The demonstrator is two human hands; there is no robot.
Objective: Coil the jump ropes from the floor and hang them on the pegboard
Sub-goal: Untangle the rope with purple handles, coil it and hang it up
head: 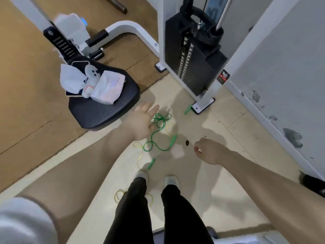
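— Where are the hands?

— Both reach out over the floor [202, 182]. The left hand [143, 123] has its fingers straight and spread, holding nothing, and hangs above the near edge of the green jump rope [156, 136]. The right hand [209, 150] is loosely curled with nothing in it, well to the right of that rope.

— And the ropes?

— The green one lies in loose, uncoiled loops between the two hands, closer to the left. One green handle [173, 139] sits just right of the loops, another [151, 163] lies below the left hand, near the shoes [140, 175]. A third green handle [188, 109] lies farther off, beyond both hands, beside the foot of the weight machine [193, 55]. A thin yellow jump rope [139, 154] runs from under the left hand back past the legs.

— Anything else close?

— A black padded seat [105, 110] beyond the left hand, with white tissue packs [107, 88] on it.
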